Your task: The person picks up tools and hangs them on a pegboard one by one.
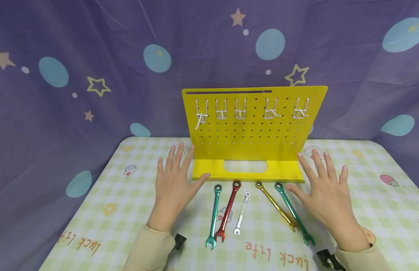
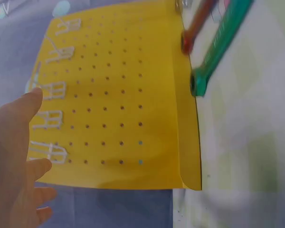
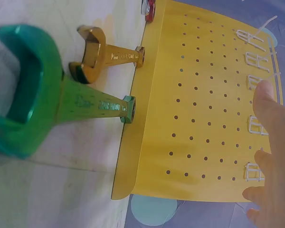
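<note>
Both hands are spread with straight fingers and hold nothing. My left hand [image 1: 173, 184] hovers left of a green wrench [image 1: 215, 216], beside the left edge of a yellow pegboard stand [image 1: 246, 146]. A red wrench [image 1: 228, 210] and a small silver wrench [image 1: 242, 213] lie right of that green one. My right hand [image 1: 326, 192] is at the stand's right side, its thumb overlapping the upper end of a second green wrench [image 1: 294, 212] in the head view. Just left of this lies a gold wrench [image 1: 276, 205]. White wire hooks [image 1: 240, 109] line the pegboard's upper part.
The wrenches lie on a green-and-white checked tablecloth [image 1: 128, 210], in front of the stand's base [image 1: 209, 169]. A purple curtain [image 1: 209, 45] with stars and blue ovals hangs behind the table. Black wrist-camera mounts [image 1: 179, 241] show below the hands.
</note>
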Motion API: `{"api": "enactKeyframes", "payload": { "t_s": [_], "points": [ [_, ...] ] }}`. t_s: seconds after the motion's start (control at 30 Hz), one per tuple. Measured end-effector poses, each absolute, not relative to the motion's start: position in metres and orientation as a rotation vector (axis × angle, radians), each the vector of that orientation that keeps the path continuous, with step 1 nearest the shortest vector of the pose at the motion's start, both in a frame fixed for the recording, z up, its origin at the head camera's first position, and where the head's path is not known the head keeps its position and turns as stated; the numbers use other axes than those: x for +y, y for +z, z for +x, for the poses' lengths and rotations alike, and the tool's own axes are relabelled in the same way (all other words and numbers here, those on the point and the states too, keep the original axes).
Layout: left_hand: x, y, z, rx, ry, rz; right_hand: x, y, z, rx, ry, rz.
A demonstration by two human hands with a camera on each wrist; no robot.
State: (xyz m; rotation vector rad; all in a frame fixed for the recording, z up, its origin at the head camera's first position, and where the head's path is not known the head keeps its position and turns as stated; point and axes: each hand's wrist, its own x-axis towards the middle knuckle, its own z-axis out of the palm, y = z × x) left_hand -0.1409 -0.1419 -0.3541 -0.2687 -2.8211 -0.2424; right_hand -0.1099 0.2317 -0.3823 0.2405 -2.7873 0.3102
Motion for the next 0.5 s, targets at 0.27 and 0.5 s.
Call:
{"api": "enactKeyframes", "payload": {
  "t_s": [0.27, 0.5],
  "points": [
    [-0.144, -0.358, -0.163, -2.811, -0.368, -0.197, 0.231, -0.378, -0.11, -2.757, 0.327, 0.241],
    [-0.147, -0.37, -0.184, -2.686, -0.577, -0.194, 0.23, -0.375, -0.11, -2.747, 0.345, 0.244]
  ]
}}
